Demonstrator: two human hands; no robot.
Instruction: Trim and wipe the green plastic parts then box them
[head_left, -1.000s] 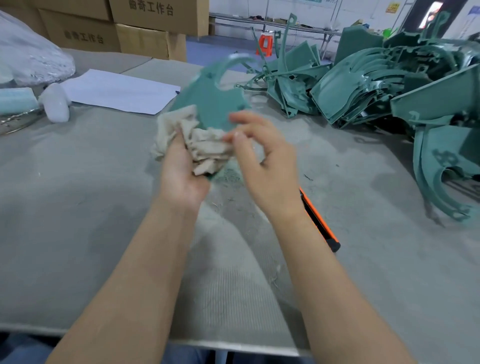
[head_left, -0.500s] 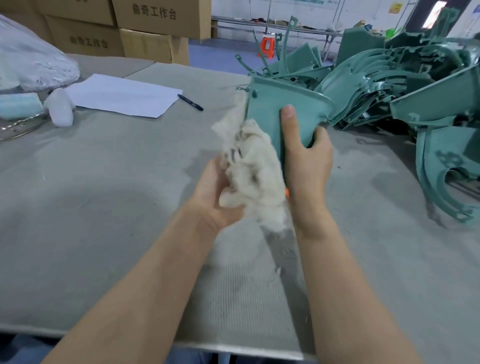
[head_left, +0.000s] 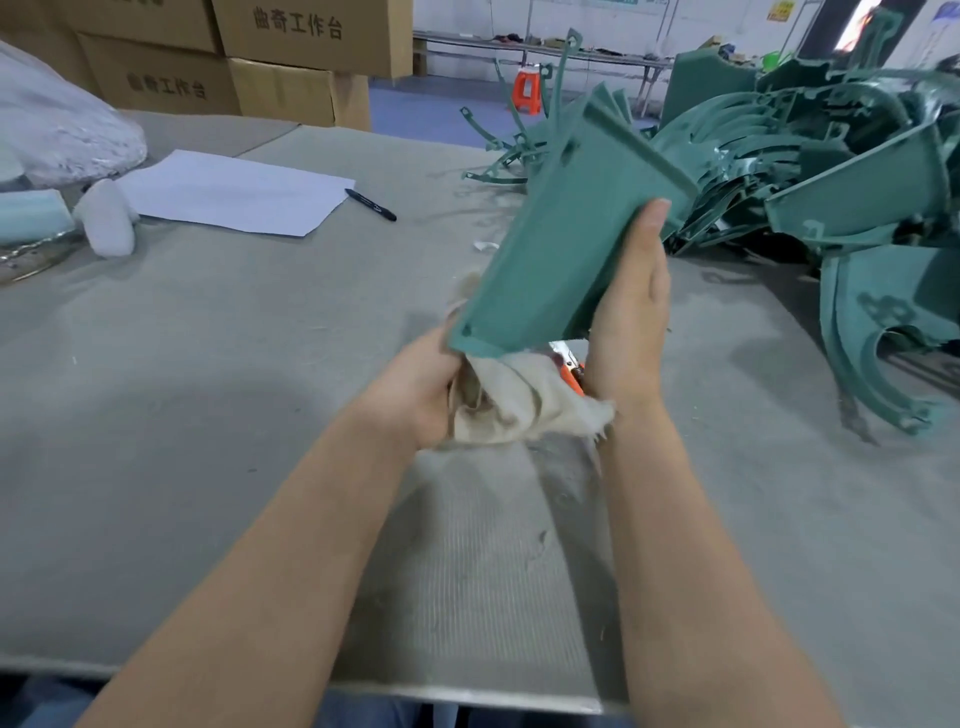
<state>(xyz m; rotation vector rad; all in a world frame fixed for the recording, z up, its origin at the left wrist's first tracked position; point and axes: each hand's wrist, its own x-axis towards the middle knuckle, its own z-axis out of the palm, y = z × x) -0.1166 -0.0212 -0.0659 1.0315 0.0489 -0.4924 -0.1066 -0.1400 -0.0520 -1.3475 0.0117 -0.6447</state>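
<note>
The right hand (head_left: 628, 312) holds a flat green part (head_left: 561, 244) up above the middle of the grey surface (head_left: 208, 364). It is clamped on the part's right edge, with the thumb lying straight along the face and the other fingers hidden behind. The part is tilted, its ribbed far end raised to the right and its near corner dipping to the left.

The left hand (head_left: 415, 384) is closed round a bunched beige cloth (head_left: 514, 405), which sits right under the part's near corner and touches it. The cloth's frayed end hangs toward the right wrist. Between the two hands an orange-handled tool (head_left: 569, 371) lies on the surface, mostly hidden.

A tangled pile of green parts (head_left: 831, 171) covers the far right of the surface. On the far left lie a white sheet of paper (head_left: 234, 192) with a black pen (head_left: 371, 204) just beside its right edge, and a white plastic bag (head_left: 57, 135). Cardboard boxes (head_left: 291, 41) are stacked beyond the surface, and a red stool (head_left: 527, 91) stands on the blue floor farther back.
</note>
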